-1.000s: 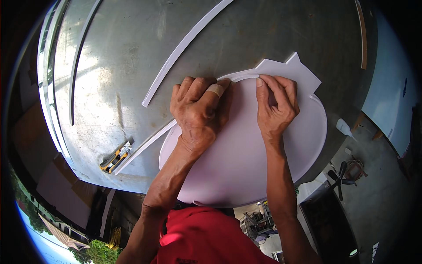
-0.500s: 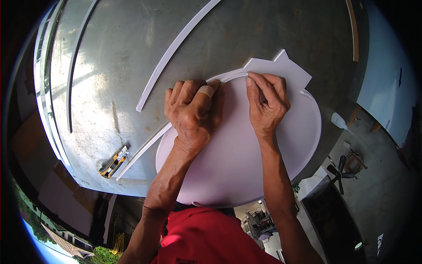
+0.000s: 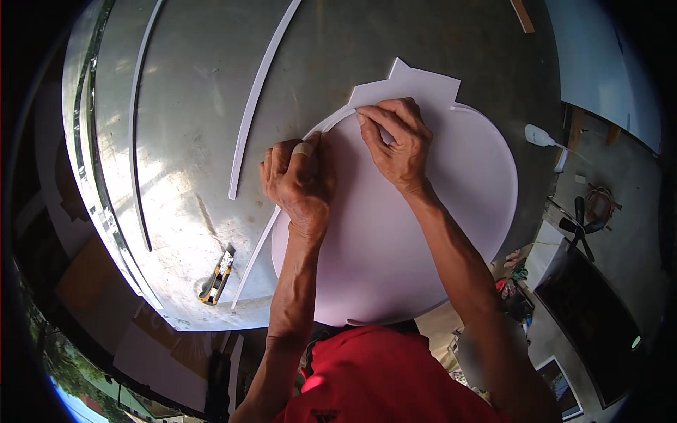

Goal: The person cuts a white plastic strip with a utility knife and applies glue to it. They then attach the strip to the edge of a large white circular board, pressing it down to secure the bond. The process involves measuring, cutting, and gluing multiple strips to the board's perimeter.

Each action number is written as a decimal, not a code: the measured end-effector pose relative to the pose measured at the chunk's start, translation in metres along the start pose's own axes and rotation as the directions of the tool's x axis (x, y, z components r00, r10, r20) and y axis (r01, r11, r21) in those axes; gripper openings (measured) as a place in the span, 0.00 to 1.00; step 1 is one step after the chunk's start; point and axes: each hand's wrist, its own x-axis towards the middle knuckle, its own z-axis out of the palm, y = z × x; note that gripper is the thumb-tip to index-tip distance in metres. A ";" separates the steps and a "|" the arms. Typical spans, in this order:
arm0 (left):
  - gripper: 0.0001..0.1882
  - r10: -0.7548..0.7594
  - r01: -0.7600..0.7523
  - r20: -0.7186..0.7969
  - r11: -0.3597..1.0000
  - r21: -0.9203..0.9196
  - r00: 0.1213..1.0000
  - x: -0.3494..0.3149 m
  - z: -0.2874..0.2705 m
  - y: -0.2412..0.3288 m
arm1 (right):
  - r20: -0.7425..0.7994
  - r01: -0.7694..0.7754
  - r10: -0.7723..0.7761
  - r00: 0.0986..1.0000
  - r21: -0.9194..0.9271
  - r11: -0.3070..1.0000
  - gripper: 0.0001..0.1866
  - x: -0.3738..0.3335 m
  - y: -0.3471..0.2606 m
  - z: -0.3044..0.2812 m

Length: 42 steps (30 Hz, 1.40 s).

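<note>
A pale, flat round panel (image 3: pixel 423 240) with a pointed, stepped top lies before me on the grey table. Along its upper left edge runs a thin white strip (image 3: pixel 330 122), bent to follow the curve. My right hand (image 3: pixel 400 144) pinches the strip's end between thumb and fingers, close to the stepped part. Lower on the curve, my left hand (image 3: pixel 300 185) is closed around the strip, its fingertips partly hidden; one finger wears a bandage. Below that hand the strip's loose tail sticks out straight, away from the panel. A similar raised edge lines the panel's right side.
A yellow and black utility knife (image 3: pixel 217 276) lies left of the strip's tail. Long white (image 3: pixel 261 92) and grey strips (image 3: pixel 136 134) rest on the metal table (image 3: pixel 190 169). Right of the table are a white paddle-shaped object (image 3: pixel 539 135) and a black fan (image 3: pixel 580 227) on the floor.
My view has turned, so the panel and table appear rotated anticlockwise. Both hands keep their hold on the strip, in nearly the same places along the edge.
</note>
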 end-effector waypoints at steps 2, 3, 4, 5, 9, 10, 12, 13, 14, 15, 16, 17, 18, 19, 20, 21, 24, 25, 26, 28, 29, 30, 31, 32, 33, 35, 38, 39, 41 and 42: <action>0.09 -0.009 0.009 0.000 1.000 0.008 1.000 -0.003 0.000 -0.001 | -0.005 -0.001 0.001 1.000 0.015 1.000 0.11 -0.002 0.001 0.000; 0.10 -0.004 0.004 -0.003 1.000 0.014 1.000 -0.002 0.000 0.000 | -0.007 -0.001 0.001 1.000 0.017 1.000 0.11 -0.001 0.002 0.000; 0.10 0.000 0.000 -0.001 1.000 0.021 1.000 -0.002 0.000 -0.001 | -0.008 -0.006 0.006 1.000 0.018 1.000 0.11 -0.003 0.003 0.001; 0.10 0.004 -0.004 0.001 1.000 0.028 1.000 -0.003 -0.001 -0.001 | -0.007 -0.006 0.007 1.000 0.020 1.000 0.11 -0.004 0.003 0.001; 0.10 0.003 -0.003 -0.002 0.999 0.033 1.000 -0.002 -0.002 -0.003 | 0.009 -0.022 0.022 1.000 0.029 0.999 0.10 -0.003 0.001 0.002; 0.10 0.005 -0.005 0.000 1.000 0.024 1.000 -0.002 -0.002 -0.003 | 0.013 -0.031 0.030 0.999 0.028 0.999 0.10 -0.003 0.001 0.002; 0.10 0.013 -0.013 0.001 1.000 0.017 1.000 -0.002 -0.003 -0.003 | 0.024 -0.057 0.056 0.998 0.034 0.998 0.10 -0.003 0.000 0.001; 0.10 0.017 -0.017 -0.002 1.000 0.020 1.000 -0.001 -0.002 -0.003 | 0.030 -0.069 0.068 0.997 0.036 0.997 0.10 -0.002 -0.001 0.000; 0.10 0.021 -0.021 -0.004 1.000 0.022 1.000 -0.001 -0.002 -0.003 | 0.035 -0.067 0.066 0.997 0.033 0.997 0.09 -0.001 -0.002 0.000; 0.10 0.018 -0.018 -0.002 1.000 0.020 1.000 -0.001 -0.002 -0.004 | 0.039 -0.066 0.065 0.997 0.030 0.997 0.09 0.000 -0.003 -0.001; 0.10 0.016 -0.016 0.000 1.000 0.016 1.000 -0.001 -0.003 -0.003 | 0.042 -0.064 0.063 0.997 0.026 0.998 0.09 0.001 -0.004 -0.002; 0.10 0.014 -0.014 0.003 1.000 0.013 1.000 -0.001 -0.003 -0.003 | 0.044 -0.063 0.062 0.997 0.025 0.998 0.09 0.000 -0.004 -0.002; 0.10 0.016 -0.016 0.004 1.000 0.011 1.000 -0.001 -0.003 -0.003 | 0.046 -0.062 0.061 0.997 0.024 0.998 0.09 0.000 -0.003 -0.002; 0.10 0.016 -0.016 0.006 1.000 0.010 1.000 -0.001 -0.003 -0.003 | 0.049 -0.062 0.061 0.997 0.023 0.998 0.09 -0.001 -0.003 -0.002; 0.10 0.016 -0.016 0.009 1.000 0.009 1.000 -0.001 -0.003 -0.003 | 0.052 -0.057 0.056 0.997 0.020 0.998 0.09 0.000 -0.003 -0.002; 0.10 0.014 -0.015 0.013 1.000 0.011 1.000 0.000 -0.004 -0.003 | 0.054 -0.052 0.051 0.997 0.017 0.999 0.09 0.000 -0.002 -0.002; 0.10 0.012 -0.012 0.021 1.000 0.010 1.000 0.000 -0.004 -0.002 | 0.052 -0.041 0.040 0.998 0.014 0.999 0.09 0.000 -0.001 -0.002; 0.10 0.010 -0.010 0.020 1.000 0.008 1.000 0.000 -0.005 -0.002 | 0.051 -0.037 0.036 0.998 0.016 0.999 0.09 0.000 0.000 -0.001; 0.10 0.009 -0.009 0.020 1.000 0.007 1.000 0.000 -0.005 -0.002 | 0.053 -0.043 0.042 0.998 0.016 0.999 0.09 0.000 -0.001 -0.001; 0.10 0.011 -0.011 0.017 1.000 0.013 1.000 0.000 -0.004 -0.003 | 0.059 -0.055 0.054 0.997 0.016 0.998 0.09 0.001 -0.003 -0.002; 0.10 0.012 -0.012 0.015 1.000 0.016 1.000 0.000 -0.003 -0.003 | 0.060 -0.055 0.054 0.997 0.013 0.998 0.10 0.001 -0.003 -0.002; 0.10 0.009 -0.010 0.016 1.000 0.019 1.000 0.000 -0.003 -0.003 | 0.061 -0.055 0.055 0.997 0.010 0.998 0.10 0.001 -0.003 -0.002; 0.10 0.008 -0.008 0.017 1.000 0.023 1.000 -0.001 -0.003 -0.003 | 0.062 -0.055 0.055 0.997 0.007 0.998 0.10 0.001 -0.003 -0.002; 0.10 0.006 -0.006 0.018 1.000 0.027 1.000 -0.001 -0.004 -0.003 | 0.064 -0.059 0.059 0.996 0.006 0.998 0.10 0.000 -0.003 -0.002; 0.10 0.009 -0.010 0.014 1.000 0.028 1.000 -0.001 -0.003 -0.003 | 0.067 -0.063 0.063 0.996 0.005 0.998 0.10 0.000 -0.003 -0.002; 0.10 0.014 -0.014 0.002 0.999 0.033 1.000 -0.001 -0.003 -0.004 | 0.074 -0.064 0.064 0.995 0.005 0.998 0.10 0.000 -0.003 -0.002; 0.10 0.015 -0.016 0.005 0.999 0.042 1.000 0.000 -0.003 -0.003 | 0.086 -0.067 0.066 0.994 0.005 0.998 0.10 0.000 -0.003 -0.003; 0.10 0.020 -0.020 0.003 0.999 0.043 1.000 0.000 -0.003 -0.003 | 0.090 -0.070 0.069 0.994 0.006 0.998 0.10 0.000 -0.003 -0.003; 0.10 0.029 -0.029 0.001 0.999 0.045 1.000 -0.001 -0.003 -0.004 | 0.094 -0.081 0.080 0.992 0.011 0.997 0.10 0.000 -0.004 -0.004; 0.10 0.028 -0.028 0.001 0.999 0.045 1.000 -0.002 -0.003 -0.005 | 0.095 -0.089 0.087 0.992 0.016 0.996 0.10 0.001 -0.004 -0.004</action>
